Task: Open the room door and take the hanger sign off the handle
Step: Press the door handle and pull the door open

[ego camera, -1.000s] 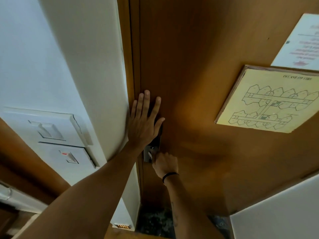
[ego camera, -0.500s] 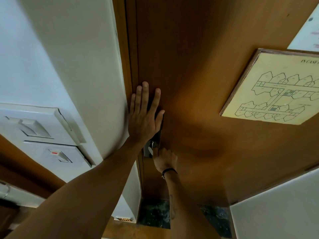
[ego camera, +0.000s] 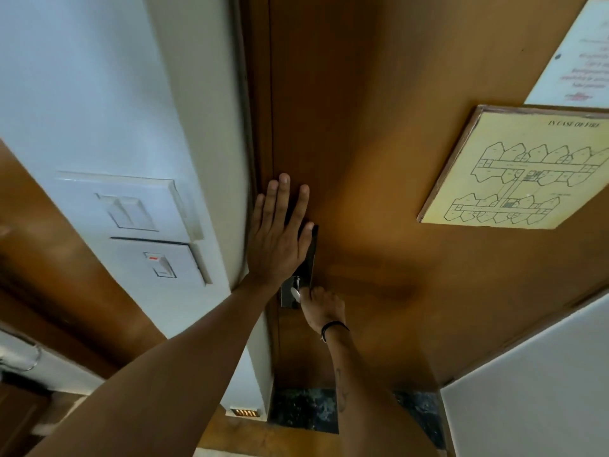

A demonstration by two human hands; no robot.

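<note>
A brown wooden door (ego camera: 379,159) fills the middle of the view and sits flush in its frame. My left hand (ego camera: 280,235) lies flat against the door by its left edge, fingers spread, covering the top of a dark lock plate (ego camera: 311,258). My right hand (ego camera: 321,305) is just below, its fingers closed on a small silver latch knob (ego camera: 295,293) at the bottom of that plate. No handle lever and no hanger sign show on this side.
A white wall (ego camera: 115,94) on the left carries two light switch plates (ego camera: 138,209). On the door hang a yellow fire plan board (ego camera: 514,173) and a white notice (ego camera: 580,54). A dark stone threshold (ego camera: 303,410) lies at the floor.
The view has shifted slightly; both hands stay at the same spots on the door and the lock plate. The door stays in its frame.
</note>
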